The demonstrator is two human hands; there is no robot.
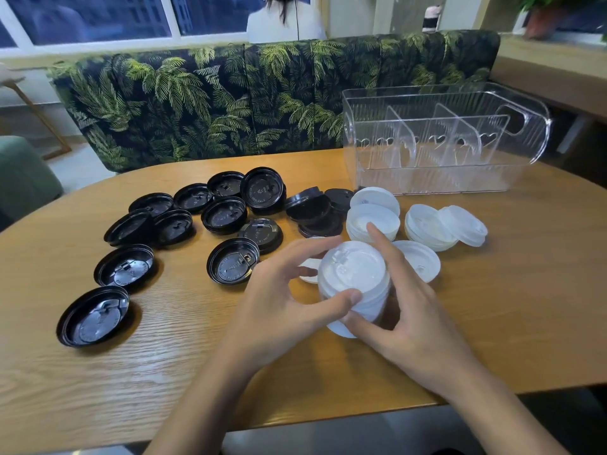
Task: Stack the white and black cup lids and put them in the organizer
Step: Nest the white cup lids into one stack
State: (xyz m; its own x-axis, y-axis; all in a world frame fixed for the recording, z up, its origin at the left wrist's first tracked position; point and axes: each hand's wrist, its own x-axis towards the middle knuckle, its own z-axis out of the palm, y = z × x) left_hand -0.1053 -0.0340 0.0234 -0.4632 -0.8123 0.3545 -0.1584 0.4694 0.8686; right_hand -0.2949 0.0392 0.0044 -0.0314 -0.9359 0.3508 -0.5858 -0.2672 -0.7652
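A stack of white lids [353, 274] is held above the wooden table [164, 372], tilted toward me. My left hand [282, 310] grips its near rim with the thumb, and my right hand [407, 310] holds its right side. More white lids [372, 221] lie loose behind the stack and to its right, some nested. Several black lids [225, 215] are scattered over the left and middle of the table, mostly upside down. The clear organizer [443, 178] with upright dividers stands at the back right and holds nothing.
A leaf-patterned bench back [230, 93] runs behind the table. A person in white [285, 21] sits beyond it by the window. The table's near edge is just below my forearms.
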